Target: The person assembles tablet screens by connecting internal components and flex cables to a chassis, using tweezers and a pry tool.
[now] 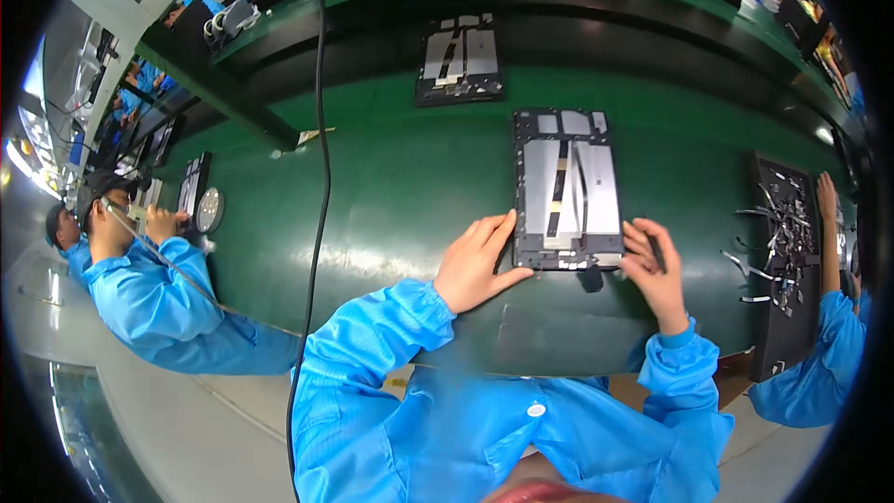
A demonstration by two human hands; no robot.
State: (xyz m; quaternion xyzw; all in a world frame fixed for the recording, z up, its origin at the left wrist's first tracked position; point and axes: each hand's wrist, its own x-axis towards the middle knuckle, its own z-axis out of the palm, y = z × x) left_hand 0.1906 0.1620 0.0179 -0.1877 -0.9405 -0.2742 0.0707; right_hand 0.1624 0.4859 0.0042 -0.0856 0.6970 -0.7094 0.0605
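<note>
An opened tablet [567,189] lies flat on the glossy green bench [400,177], a dark rectangular frame with dull silver plates inside and thin ribbon strips running down its middle. The left hand [475,263] rests open at the tablet's lower left corner, fingers spread and touching the edge. The right hand [655,272] sits at the lower right corner with fingers curled around something thin and dark; what that is, I cannot make out. Both sleeves are smooth bright blue cloth with gathered cuffs.

Beyond the tablet, farther up the bench, lies a second opened tablet [460,59] of the same build. To the tablet's right stands a black tray [780,270] strewn with thin grey strips, partly covered by another person's arm [829,317]. Left of the tablet a black cable [322,177] hangs down across the bench, and past it a person in blue [140,279] bends over work, the details too small to read.
</note>
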